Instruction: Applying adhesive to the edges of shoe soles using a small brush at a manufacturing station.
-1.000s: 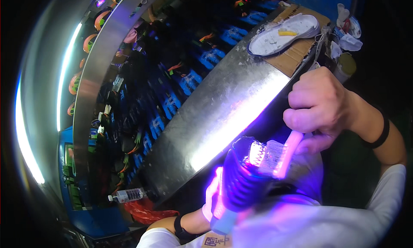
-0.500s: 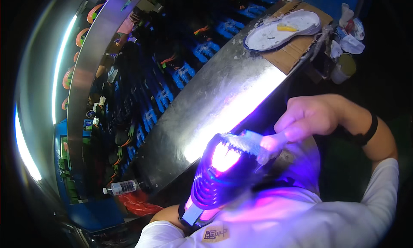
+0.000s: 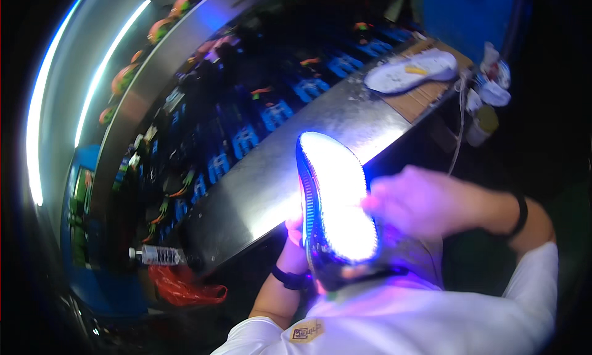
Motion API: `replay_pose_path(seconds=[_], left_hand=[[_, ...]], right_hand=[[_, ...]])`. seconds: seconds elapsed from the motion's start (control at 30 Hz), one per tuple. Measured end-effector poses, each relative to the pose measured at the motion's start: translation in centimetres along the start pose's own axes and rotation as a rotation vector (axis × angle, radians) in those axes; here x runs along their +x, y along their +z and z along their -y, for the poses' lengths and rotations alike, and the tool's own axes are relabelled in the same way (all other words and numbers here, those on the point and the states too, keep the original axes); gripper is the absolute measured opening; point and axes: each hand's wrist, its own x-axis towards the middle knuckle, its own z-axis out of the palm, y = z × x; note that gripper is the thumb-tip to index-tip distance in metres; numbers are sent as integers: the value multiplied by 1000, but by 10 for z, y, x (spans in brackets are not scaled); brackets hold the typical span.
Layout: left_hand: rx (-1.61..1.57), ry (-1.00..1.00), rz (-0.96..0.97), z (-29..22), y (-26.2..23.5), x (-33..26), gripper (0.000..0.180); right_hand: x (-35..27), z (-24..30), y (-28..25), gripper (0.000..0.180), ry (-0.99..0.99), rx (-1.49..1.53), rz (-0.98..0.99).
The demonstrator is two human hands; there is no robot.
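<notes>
A dark shoe upper (image 3: 312,201) stands tilted in front of me, its pale underside (image 3: 339,191) facing up and glowing white under strong light. Stitching runs round the rim of that underside. My left hand (image 3: 295,228) grips the shoe from its left side and below; most of its fingers are hidden behind the shoe. Over the right edge of the underside is my right hand (image 3: 416,201), smeared by motion, with its fingers curled closed. The brush it held a moment ago is lost in blur and glare.
A metal ledge (image 3: 277,164) runs alongside a conveyor carrying blue racks (image 3: 277,116). On its far end, a white shoe sole (image 3: 401,76) lies on cardboard (image 3: 419,102). Near left are a plastic bottle (image 3: 159,254) and a red bag (image 3: 185,287). A jar (image 3: 483,124) hangs far right.
The shoe has risen and turned so its underside faces up. My right hand has shifted down and slightly left to the shoe's right edge. The view has tilted too.
</notes>
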Motion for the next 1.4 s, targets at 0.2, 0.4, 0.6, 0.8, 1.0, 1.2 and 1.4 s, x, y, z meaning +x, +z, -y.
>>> replay_pose_path(seconds=[0.2, 0.4, 0.6, 0.8, 1.0, 1.2, 1.4], left_hand=[[93, 192, 42, -77, -47, -7, 69], [740, 298, -507, -261, -82, -38, 46], [1406, -391, -701, -418, -66, 31, 41], [2102, -966, -813, -419, -107, 125, 56], [2642, -970, -669, -403, -139, 151, 61], [2727, -874, -606, -395, -129, 167, 65], [2514, -125, -603, -343, -112, 265, 55]], right_hand=[[57, -52, 15, 21, 403, 920, -362], [104, -177, 10, 20, 251, 888, -816], [138, -213, 6, 26, 330, 866, -966], [137, -230, 18, 21, 387, 633, -1015], [136, -228, 15, 19, 431, 703, -1051], [132, -230, 19, 16, 299, 835, -1107], [129, -236, 24, 18, 311, 755, -1135]])
